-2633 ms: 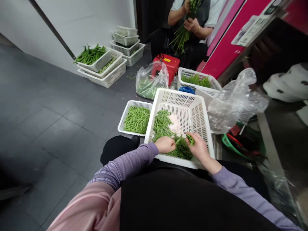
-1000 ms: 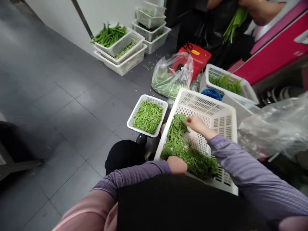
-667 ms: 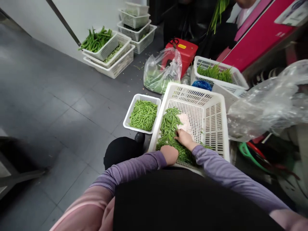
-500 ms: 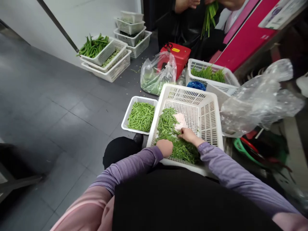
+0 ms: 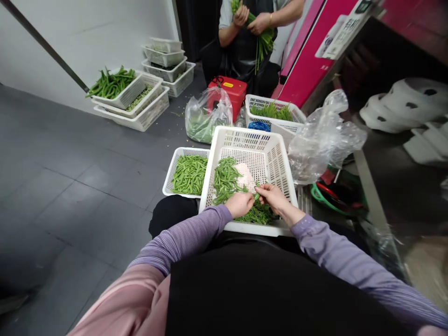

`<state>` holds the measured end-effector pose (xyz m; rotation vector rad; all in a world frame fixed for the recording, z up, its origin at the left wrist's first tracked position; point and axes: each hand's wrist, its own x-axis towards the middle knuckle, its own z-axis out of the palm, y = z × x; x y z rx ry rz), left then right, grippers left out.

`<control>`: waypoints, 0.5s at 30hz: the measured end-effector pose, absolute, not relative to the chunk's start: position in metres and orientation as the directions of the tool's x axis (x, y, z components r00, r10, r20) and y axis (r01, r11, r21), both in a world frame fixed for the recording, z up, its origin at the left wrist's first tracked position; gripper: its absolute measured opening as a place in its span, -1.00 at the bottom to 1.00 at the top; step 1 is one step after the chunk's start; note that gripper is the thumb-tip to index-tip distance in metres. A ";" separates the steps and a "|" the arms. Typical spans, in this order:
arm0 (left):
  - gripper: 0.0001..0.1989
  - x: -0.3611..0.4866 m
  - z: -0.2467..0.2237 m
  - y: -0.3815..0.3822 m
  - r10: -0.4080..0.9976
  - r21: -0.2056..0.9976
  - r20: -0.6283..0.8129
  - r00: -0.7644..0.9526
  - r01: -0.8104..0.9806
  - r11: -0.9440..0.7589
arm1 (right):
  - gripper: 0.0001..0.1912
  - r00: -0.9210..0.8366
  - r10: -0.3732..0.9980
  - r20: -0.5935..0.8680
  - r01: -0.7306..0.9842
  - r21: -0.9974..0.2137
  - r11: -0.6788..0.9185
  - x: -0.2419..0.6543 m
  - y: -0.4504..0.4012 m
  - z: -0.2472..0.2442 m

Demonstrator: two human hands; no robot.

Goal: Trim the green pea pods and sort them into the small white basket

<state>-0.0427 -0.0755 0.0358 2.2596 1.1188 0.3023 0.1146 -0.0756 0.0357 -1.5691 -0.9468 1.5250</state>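
Note:
A large white plastic basket (image 5: 289,179) stands in front of my lap. In it are loose green pea pods (image 5: 224,175) on the left and a heap of thin green trimmings (image 5: 259,215) near the front. Above that heap, my right hand (image 5: 275,198) is closed, pinching a green pea pod (image 5: 257,191) between thumb and fingertips. My left hand (image 5: 240,204) is closed too, its fingertips meeting the lower end of the same pod. Pinkish-white material (image 5: 245,176) lies in the basket's middle. To the left, a smaller white basket (image 5: 169,179) is full of pods.
Stacked baskets (image 5: 154,122) with green vegetables stand by the wall. A clear bag of greens (image 5: 206,126), a red stool (image 5: 233,93) and another basket (image 5: 297,116) lie ahead. A co-worker (image 5: 245,28) holds long green stalks. Right are crumpled plastic (image 5: 325,135) and a green-rimmed container (image 5: 320,198).
My right hand has lifted slightly with a pod, and my left hand has turned toward it, so the fingertips are close together. The view has shifted, showing more of the co-worker.

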 end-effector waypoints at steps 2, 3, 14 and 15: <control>-0.73 -0.043 0.038 -0.080 0.752 0.530 -0.032 0.658 0.649 -0.545 | -0.69 0.068 0.885 -0.460 -0.015 -0.887 -0.461 0.110 -0.081 0.039; -0.73 -0.044 0.039 -0.082 0.741 0.499 -0.028 0.671 0.652 -0.571 | -0.71 0.097 0.874 -0.476 -0.025 -0.879 -0.476 0.108 -0.083 0.040; -0.73 -0.059 0.042 -0.083 0.818 0.414 -0.007 0.576 0.746 -0.522 | -0.85 -0.032 0.792 -0.610 0.082 -0.791 -0.606 0.092 -0.091 0.055; -0.72 -0.062 0.041 -0.076 0.868 0.424 -0.033 0.496 0.793 -0.437 | -0.84 -0.076 0.781 -0.620 0.087 -0.784 -0.614 0.093 -0.092 0.058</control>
